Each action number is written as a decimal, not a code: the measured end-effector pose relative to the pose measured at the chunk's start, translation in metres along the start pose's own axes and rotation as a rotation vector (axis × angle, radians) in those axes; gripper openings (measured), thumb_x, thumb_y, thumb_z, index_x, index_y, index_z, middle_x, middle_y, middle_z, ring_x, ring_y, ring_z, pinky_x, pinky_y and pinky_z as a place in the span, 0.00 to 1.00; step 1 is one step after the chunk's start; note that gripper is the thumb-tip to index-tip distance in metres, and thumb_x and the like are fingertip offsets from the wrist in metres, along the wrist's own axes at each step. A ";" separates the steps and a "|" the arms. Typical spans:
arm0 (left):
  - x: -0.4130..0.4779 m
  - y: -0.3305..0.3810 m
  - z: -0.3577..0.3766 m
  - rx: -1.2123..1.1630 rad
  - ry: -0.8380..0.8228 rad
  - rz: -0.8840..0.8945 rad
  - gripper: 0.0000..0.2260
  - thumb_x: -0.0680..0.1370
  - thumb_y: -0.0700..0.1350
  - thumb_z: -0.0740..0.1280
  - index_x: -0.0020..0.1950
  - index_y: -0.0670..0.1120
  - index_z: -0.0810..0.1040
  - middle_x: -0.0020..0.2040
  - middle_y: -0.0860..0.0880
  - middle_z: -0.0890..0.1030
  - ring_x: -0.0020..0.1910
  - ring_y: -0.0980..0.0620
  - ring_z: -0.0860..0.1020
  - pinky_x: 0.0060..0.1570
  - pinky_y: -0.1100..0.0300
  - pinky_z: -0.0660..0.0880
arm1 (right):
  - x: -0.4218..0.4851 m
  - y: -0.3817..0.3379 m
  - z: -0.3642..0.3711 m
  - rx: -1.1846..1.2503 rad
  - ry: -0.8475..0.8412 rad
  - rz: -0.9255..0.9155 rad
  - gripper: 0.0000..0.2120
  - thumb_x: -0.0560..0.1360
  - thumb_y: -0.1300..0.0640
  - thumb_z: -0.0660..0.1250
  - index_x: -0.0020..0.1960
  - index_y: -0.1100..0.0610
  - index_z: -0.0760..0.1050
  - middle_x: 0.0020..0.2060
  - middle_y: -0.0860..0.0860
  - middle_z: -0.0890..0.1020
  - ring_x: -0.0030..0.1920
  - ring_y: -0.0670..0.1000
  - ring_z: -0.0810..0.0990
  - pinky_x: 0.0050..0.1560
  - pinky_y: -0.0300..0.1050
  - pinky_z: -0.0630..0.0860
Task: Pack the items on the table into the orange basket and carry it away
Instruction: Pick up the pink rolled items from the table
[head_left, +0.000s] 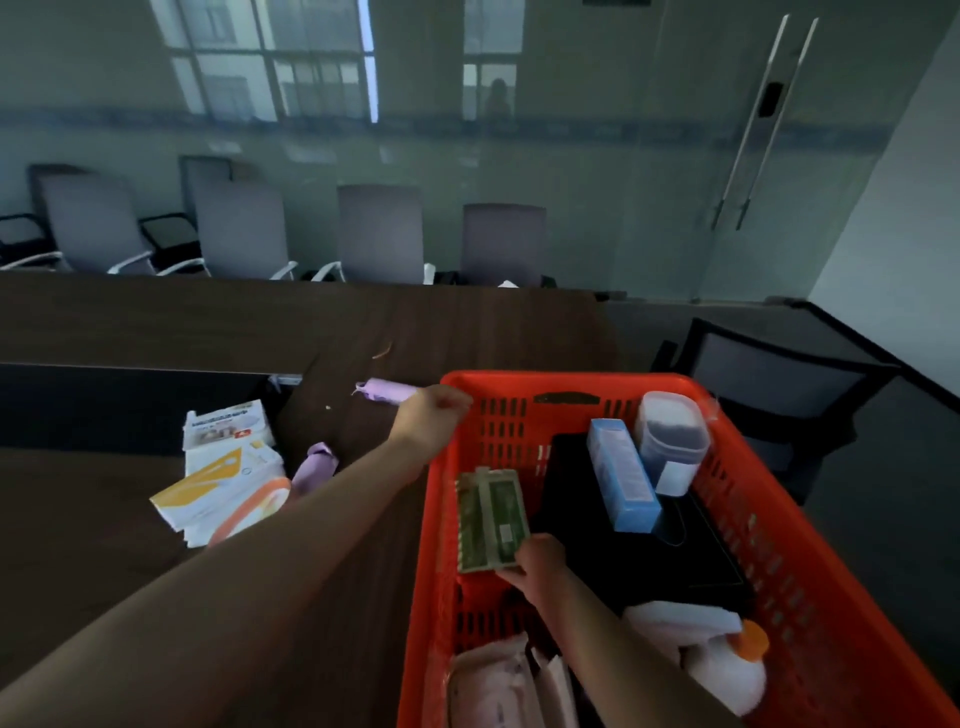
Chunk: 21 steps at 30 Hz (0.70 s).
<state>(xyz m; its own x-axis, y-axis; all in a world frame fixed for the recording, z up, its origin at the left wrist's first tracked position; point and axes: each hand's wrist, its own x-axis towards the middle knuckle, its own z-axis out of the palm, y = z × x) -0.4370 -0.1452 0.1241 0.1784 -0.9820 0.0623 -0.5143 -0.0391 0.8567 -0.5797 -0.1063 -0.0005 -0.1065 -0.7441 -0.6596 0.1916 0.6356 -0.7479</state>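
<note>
The person's left hand (434, 410) reaches forward, its fingers curled over the far left corner of the rim of the orange slotted plastic basket (571, 378), gripping it. The right hand (540, 564) is down inside the basket, close to its left wall, pinching the near end of a flat green packet (491, 519), which lies tilted and stretches away from the fingers towards the left hand.

Just right of the right hand a flat black case (623, 551) covers much of the basket floor. A light blue carton (621, 475) lies slanted on it, and beyond that, in the far right corner, stands a clear lidded plastic tub (672, 431) with dark contents. On the near side of the right forearm lie a white bottle with an orange cap (727, 670) and, to the left of the arm, a soft pink pack (488, 686) (its print is too blurred to read).

The basket stands on the dark wooden table (130, 561). Just beyond the left hand a lilac roll (389, 391) lies on the tabletop; a second lilac roll (314, 465) lies to the left of the left forearm, touching a loose stack of white and yellow packets (228, 483) further left. Well beyond both hands, grey office chairs (379, 234) line the far edge of the table in front of a glass wall (597, 156).
</note>
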 end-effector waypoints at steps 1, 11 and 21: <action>-0.001 -0.007 -0.011 -0.021 0.011 -0.027 0.10 0.77 0.38 0.64 0.54 0.41 0.82 0.53 0.45 0.83 0.51 0.53 0.78 0.44 0.68 0.71 | 0.005 0.004 0.002 -0.027 0.007 0.018 0.17 0.78 0.72 0.53 0.67 0.69 0.66 0.62 0.65 0.73 0.48 0.58 0.74 0.38 0.48 0.79; -0.002 -0.098 -0.125 -0.109 0.200 -0.313 0.11 0.76 0.36 0.64 0.55 0.39 0.82 0.56 0.40 0.82 0.59 0.42 0.79 0.61 0.52 0.74 | -0.010 -0.059 0.040 -0.584 0.402 -0.515 0.17 0.80 0.53 0.56 0.61 0.63 0.74 0.59 0.64 0.76 0.61 0.64 0.74 0.61 0.52 0.69; -0.007 -0.197 -0.203 -0.293 0.255 -0.594 0.07 0.78 0.39 0.61 0.47 0.39 0.79 0.46 0.42 0.77 0.43 0.45 0.74 0.36 0.60 0.68 | -0.080 -0.070 0.219 -0.572 -0.043 -0.889 0.11 0.79 0.58 0.60 0.54 0.64 0.76 0.47 0.57 0.80 0.46 0.52 0.76 0.42 0.37 0.65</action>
<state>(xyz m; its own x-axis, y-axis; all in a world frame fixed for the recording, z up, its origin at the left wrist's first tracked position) -0.1667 -0.0931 0.0591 0.5682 -0.7346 -0.3708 -0.0288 -0.4680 0.8832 -0.3708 -0.1361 0.1209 0.0539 -0.9891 0.1371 -0.4281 -0.1470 -0.8917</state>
